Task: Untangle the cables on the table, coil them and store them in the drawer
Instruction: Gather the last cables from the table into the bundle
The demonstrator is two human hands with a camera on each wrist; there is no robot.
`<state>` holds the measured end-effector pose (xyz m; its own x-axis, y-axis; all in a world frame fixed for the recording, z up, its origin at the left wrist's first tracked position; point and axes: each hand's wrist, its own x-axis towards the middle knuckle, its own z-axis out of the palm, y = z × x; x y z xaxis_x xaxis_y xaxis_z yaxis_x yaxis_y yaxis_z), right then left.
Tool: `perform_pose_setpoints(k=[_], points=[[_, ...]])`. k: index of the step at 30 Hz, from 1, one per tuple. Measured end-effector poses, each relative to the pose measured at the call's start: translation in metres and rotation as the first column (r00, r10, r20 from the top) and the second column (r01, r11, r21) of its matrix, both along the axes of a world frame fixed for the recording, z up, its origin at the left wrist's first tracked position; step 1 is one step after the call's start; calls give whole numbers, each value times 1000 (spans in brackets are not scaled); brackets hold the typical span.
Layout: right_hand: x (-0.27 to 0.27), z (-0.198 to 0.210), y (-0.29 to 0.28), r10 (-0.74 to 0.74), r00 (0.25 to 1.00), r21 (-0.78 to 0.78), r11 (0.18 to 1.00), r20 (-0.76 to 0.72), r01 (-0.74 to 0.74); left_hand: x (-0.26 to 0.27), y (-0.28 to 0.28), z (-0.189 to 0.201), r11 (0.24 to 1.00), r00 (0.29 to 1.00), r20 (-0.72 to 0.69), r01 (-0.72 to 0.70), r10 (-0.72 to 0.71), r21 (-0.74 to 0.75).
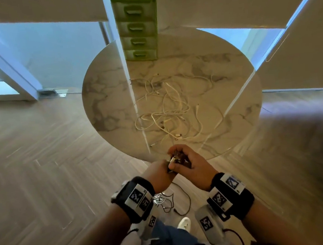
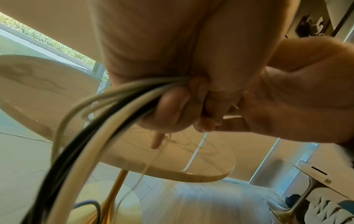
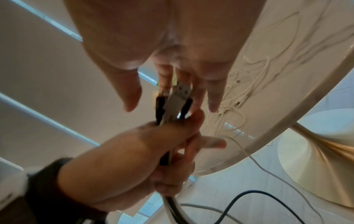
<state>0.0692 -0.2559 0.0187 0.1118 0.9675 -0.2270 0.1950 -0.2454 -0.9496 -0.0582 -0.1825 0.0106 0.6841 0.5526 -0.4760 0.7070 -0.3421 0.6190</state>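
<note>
Head view: left hand (image 1: 158, 173) grips cable bundle (image 2: 118, 100), right hand (image 1: 193, 164) touches plugs (image 3: 180, 91).

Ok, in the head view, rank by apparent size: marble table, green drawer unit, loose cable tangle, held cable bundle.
1. marble table
2. loose cable tangle
3. green drawer unit: farther off and cut by the frame's top edge, so its rank against the tangle is unsure
4. held cable bundle, mostly hidden
</note>
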Motion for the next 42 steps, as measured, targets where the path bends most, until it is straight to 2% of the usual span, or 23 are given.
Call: perform_pose_setpoints(k=[3, 5, 6, 8, 10, 11, 13, 16, 17, 19, 21, 22, 23, 25, 26, 31, 35, 37, 39, 42], points=[[5, -2, 5, 54, 984, -87, 994, -167, -70, -5, 11, 10, 1000, 999, -47, 22, -23, -17], [5, -4, 8, 77, 977, -110, 989, -201, -101, -6, 21, 15, 1000, 1000, 16, 7, -7, 0], [3, -6, 9, 104, 978, -123, 984, -183, -128, -6, 26, 15, 999, 996, 78, -34, 37, -39], [-5, -9, 11, 99, 982, -132, 984, -159, -121, -11, 33, 12, 969, 966, 208, -109, 156, -220], [-16, -7, 20, -3, 983, -50, 999, -185, -6, -15, 40, 5, 955, 955, 257, -67, 145, -288], [-22, -4, 27, -51, 984, -14, 999, -169, 50, -17, 42, 2, 960, 962, 256, -18, 93, -278], [-33, 3, 41, -93, 996, 40, 995, -1, 93, -19, 45, -1, 967, 960, 282, 65, 8, -248], [-42, 10, 53, -16, 980, 67, 998, 197, 3, -24, 56, -6, 973, 932, 363, 73, 12, -218], [-44, 10, 56, 24, 980, 44, 998, 195, -33, -26, 59, -7, 973, 921, 388, 49, 43, -224], [-43, 3, 65, 52, 994, -9, 999, 96, -52, -28, 67, -13, 949, 901, 392, -59, 184, -310], [-38, -14, 77, -38, 999, -83, 996, 3, 38, -29, 75, -12, 897, 870, 352, -194, 344, -397], [-33, -27, 81, -79, 996, -128, 988, 33, 83, -31, 80, -12, 879, 857, 340, -232, 387, -416], [-25, -41, 84, -79, 987, -187, 977, 138, 104, -34, 86, -13, 876, 855, 332, -248, 399, -413], [-7, -61, 89, 12, 918, -278, 955, 397, 107, -42, 99, -16, 891, 876, 313, -237, 368, -386], [1, -66, 91, 17, 881, -274, 953, 472, 128, -45, 105, -20, 895, 883, 308, -225, 355, -385], [31, -61, 106, -115, 803, -147, 959, 585, 244, -44, 119, -34, 903, 912, 276, -183, 304, -388], [47, -53, 102, -288, 722, -95, 893, 629, 440, -26, 118, -29, 900, 893, 323, -170, 313, -401], [52, -55, 97, -421, 645, -39, 818, 638, 573, -15, 120, -25, 890, 872, 353, -175, 339, -422], [60, -63, 95, -505, 587, -49, 730, 632, 681, -7, 123, -21, 875, 856, 366, -180, 364, -450], [66, -70, 96, -441, 644, -271, 651, 625, 709, 3, 124, -18, 830, 859, 315, -199, 404, -521]])
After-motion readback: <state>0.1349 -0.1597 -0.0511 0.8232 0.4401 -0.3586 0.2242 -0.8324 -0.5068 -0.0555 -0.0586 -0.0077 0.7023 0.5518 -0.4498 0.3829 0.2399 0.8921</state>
